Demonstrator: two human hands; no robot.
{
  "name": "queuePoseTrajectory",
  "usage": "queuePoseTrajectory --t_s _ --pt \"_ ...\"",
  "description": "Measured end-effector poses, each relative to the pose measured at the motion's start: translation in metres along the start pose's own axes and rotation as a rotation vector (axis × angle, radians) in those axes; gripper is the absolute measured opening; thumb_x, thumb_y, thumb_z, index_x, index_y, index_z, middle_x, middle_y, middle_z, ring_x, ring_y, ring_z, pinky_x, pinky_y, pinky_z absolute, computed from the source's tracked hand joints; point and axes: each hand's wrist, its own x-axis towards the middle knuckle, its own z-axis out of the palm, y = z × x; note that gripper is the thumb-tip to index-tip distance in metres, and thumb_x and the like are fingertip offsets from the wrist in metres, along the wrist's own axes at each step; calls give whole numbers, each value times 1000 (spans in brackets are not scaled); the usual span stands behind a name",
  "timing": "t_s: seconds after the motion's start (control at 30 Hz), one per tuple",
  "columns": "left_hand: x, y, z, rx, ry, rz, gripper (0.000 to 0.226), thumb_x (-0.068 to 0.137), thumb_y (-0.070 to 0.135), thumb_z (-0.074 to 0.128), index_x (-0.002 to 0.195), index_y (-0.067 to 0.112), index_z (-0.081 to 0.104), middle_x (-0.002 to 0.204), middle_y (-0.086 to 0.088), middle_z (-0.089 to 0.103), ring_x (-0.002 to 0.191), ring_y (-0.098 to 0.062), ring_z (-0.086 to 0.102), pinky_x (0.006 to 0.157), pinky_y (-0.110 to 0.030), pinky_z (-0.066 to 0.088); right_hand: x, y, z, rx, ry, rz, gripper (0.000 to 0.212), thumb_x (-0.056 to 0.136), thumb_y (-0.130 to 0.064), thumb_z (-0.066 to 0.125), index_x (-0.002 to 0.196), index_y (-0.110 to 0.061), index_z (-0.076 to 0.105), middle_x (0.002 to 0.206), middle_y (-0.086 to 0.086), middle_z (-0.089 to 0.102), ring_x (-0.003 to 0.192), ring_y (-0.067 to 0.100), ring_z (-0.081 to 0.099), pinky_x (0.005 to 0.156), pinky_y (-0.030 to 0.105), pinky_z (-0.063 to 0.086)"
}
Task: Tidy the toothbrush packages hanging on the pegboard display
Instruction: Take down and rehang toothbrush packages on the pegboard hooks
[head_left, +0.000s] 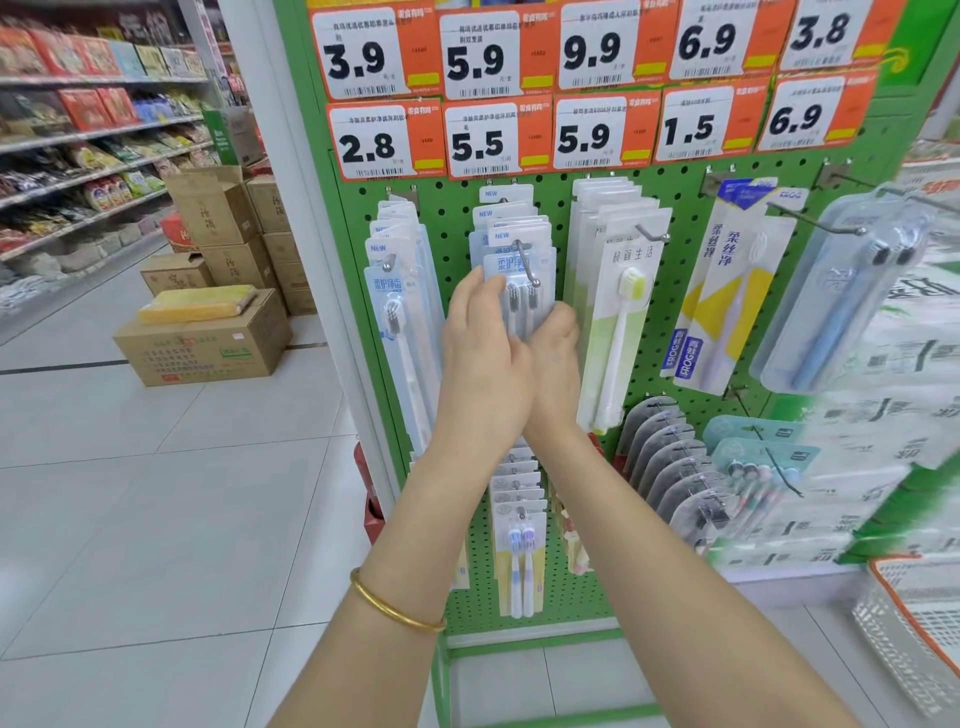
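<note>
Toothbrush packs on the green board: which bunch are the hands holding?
The second bunch from the left, under the 5.5 tag. The left hand touches one side, the right hand grips the other; others hang untouched.

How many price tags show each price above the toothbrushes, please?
5.9 tags: 2
6.9 tags: 2
3.9 tag: 1
9.9 tag: 1
3.8 tag: 1
2.8 tag: 1
5.5 tag: 1
1.5 tag: 1
Total: 10
</note>
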Motion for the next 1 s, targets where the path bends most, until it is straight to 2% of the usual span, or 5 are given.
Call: queuePoseTrajectory --t_s 0.33,0.5,0.63,0.83,1.0 --pt "2 9 0 33 34 46 57 92 -9 31 146 9 28 156 -1 17 143 -6 13 101 1 1 -37 10 -37 -73 -147 -127 75 93 -17 56 149 0 8 148 18 29 137 29 29 108 32 30" --pt "6 16 -2 51 55 102 61 88 -14 27 145 7 31 155 -4 22 143 -10 16 108 -7 4 -42 5 -74 -146 -136 -263 46 94 -2 41 140 -6 37 132 12 49 119 28 46 87 33 37" --pt "12 17 -7 77 66 116 61 87 -16 28 143 7 36 153 -5 27 142 -12 21 108 -9 8 -23 -21 -103 -13 8 -373 41 90 6 42 125 -9 58 121 10 62 105 24 60 88 28 41" --pt "30 22 -19 226 -26 169 61 84 -15 28 141 4 39 151 -7 31 140 -18 24 105 -13 10 55 -71 -102 -246 -44 -515 45 88 9 46 124 -12 62 125 8 61 119 25 52 99 31 39" --pt "40 29 -28 355 -132 171 62 81 -16 30 138 6 42 152 -3 27 137 -18 22 106 -29 24 114 -103 -81 -530 -207 -448 42 90 6 41 121 -12 63 122 9 63 114 29 55 86 34 48"
